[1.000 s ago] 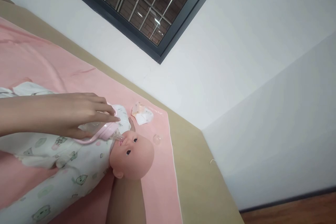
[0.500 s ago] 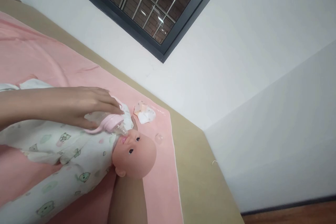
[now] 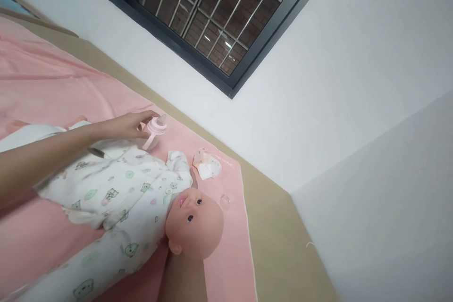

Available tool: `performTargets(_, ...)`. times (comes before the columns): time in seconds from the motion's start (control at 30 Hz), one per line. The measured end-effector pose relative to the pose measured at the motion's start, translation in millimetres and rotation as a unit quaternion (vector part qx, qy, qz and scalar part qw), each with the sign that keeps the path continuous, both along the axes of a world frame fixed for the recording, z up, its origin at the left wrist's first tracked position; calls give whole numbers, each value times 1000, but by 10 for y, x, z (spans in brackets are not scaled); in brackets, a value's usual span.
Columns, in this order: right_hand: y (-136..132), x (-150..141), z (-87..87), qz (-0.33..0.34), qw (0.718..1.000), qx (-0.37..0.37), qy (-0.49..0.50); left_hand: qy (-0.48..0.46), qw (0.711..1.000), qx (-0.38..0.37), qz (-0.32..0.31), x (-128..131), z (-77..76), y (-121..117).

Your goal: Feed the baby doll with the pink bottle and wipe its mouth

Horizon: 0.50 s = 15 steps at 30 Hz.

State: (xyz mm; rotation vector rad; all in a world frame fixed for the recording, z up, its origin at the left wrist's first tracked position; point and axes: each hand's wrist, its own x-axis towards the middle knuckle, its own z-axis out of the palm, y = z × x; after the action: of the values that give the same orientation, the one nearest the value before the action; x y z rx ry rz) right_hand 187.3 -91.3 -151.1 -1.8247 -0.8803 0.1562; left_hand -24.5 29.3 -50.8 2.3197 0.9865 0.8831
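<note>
My left hand reaches in from the left and is closed around a pink baby bottle with a clear nipple. The bottle is over the pink sheet, beyond the doll's body and apart from its mouth. A bald baby doll in a white suit printed with small animals lies face up. My right forearm comes up from the bottom and passes under the doll's head. Most of my right hand is hidden behind the doll; a small patch of skin shows beside its shoulder.
A pink sheet covers much of the tan surface. On it lie a crumpled printed cloth or tissue and a small clear dome-shaped cap. White walls and a barred window stand behind.
My left hand has drawn the bottle away from the doll's mouth, back and up beyond its body. The doll stays on my right forearm. The whole view has shifted slightly.
</note>
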Motion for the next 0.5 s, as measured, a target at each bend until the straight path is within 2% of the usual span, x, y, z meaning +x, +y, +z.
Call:
performTargets(0.1,-54,-35,84,-23,999,13,-37,39,998,-11,38,-28,-157,111)
performTargets(0.2,-77,-79,175,-73,995,69,4,86,992,11,97,-31,-244,136)
performTargets(0.33,-81,-148,330,-174,968,164,71,121,983,24,133,-25,-266,84)
performTargets(0.43,-95,-186,441,-233,958,132,102,127,982,1,139,-29,-271,72)
performTargets(0.5,-101,-190,469,-238,960,90,119,130,982,5,138,-42,-296,102)
